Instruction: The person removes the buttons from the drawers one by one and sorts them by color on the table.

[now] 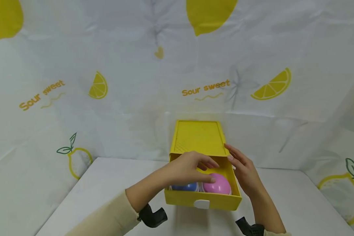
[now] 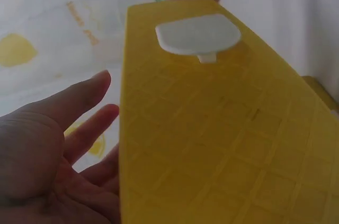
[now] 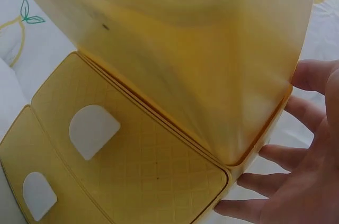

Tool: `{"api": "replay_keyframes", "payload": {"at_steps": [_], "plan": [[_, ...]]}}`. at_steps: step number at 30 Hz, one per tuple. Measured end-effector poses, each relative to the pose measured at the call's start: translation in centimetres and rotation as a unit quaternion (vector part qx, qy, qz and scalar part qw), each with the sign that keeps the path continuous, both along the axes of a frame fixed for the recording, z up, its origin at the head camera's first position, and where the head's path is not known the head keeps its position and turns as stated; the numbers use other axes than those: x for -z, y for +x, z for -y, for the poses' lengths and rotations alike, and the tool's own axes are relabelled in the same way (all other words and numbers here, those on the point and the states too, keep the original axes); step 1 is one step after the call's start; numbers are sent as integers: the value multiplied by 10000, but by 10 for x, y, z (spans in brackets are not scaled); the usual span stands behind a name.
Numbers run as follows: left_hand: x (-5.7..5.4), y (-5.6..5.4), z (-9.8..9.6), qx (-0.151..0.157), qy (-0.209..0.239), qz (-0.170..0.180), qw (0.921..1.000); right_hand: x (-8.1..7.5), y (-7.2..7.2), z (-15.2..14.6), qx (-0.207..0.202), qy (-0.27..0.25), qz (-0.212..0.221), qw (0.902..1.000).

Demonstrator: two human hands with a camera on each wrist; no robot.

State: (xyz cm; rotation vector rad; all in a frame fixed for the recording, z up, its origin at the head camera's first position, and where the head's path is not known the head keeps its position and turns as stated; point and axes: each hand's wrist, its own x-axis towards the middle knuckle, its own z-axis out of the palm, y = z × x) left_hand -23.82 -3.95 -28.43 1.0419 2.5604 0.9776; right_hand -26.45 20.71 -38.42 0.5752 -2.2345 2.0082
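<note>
A small yellow drawer cabinet (image 1: pixel 199 136) stands against the backdrop with its top drawer (image 1: pixel 191 198) pulled out toward me. In the drawer sit a glossy pink ball (image 1: pixel 219 186) with a white rim and a blue ball (image 1: pixel 184 187), partly covered by my left forearm. Over the drawer is my left hand (image 1: pixel 191 165), fingers loosely bent; its thumb overlaps the pink ball and nothing shows in its grasp. My right hand (image 1: pixel 243 168) rests its spread fingers along the cabinet's right side. In the right wrist view those fingertips (image 3: pixel 275 155) lie along the cabinet edge.
White half-round handles mark the drawer fronts, one on the pulled-out drawer (image 2: pixel 196 34) and another on a closed lower drawer (image 3: pixel 94 131). White table surface (image 1: pixel 112 183) spreads around the cabinet. A lemon-print cloth (image 1: pixel 129 108) rises behind it. Black camera mounts (image 1: pixel 151 217) sit on both wrists.
</note>
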Motion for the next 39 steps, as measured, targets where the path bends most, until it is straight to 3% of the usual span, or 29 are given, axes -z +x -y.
{"api": "replay_keyframes", "payload": {"at_steps": [5,12,19,26,32,39], "plan": [[1,-12,-10,200,-434,276,9985,3,1,-1,-48,12,-95,9999],[11,-24,-19,481,-799,390,9949,1,1,-1,41,120,2,9999],[15,-28,-20,581,-811,480,9939,2,-2,1,151,95,-13,9998],[17,-34,-24,884,-946,526,9902,1,-2,-1,160,25,8,9999],[18,-36,-25,941,-723,473,9918,-2,2,-3,296,53,36,9995],[17,-35,-20,960,-599,336,9930,-2,0,-1,79,-63,11,9999]]}}
